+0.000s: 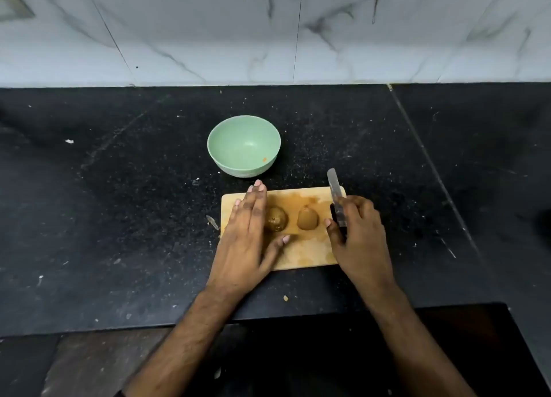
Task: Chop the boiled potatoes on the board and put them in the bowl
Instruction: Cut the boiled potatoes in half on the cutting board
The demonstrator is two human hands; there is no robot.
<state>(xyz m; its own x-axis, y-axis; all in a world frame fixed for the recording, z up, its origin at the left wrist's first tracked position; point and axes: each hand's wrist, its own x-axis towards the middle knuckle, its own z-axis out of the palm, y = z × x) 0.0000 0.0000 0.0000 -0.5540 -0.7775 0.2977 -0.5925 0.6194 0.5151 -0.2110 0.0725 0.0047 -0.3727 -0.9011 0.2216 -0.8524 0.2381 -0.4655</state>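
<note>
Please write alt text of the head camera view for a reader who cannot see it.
Two brown boiled potatoes sit whole on a pale wooden chopping board; the left hand lies flat beside one, and the right hand grips a steel knife. An empty pale green bowl stands behind on the black counter.

Left hand (249, 235) is laid flat, fingers straight (thumb splayed out); right hand (356, 232) is curled tight, both forearms stretched forward.

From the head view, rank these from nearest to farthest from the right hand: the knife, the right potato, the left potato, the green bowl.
1. Knife: gripped in the right hand itself.
2. Right potato: on the cutting board, just left of that hand.
3. Left potato: further left, beside the left hand.
4. Green bowl: beyond the board, on the counter.
</note>
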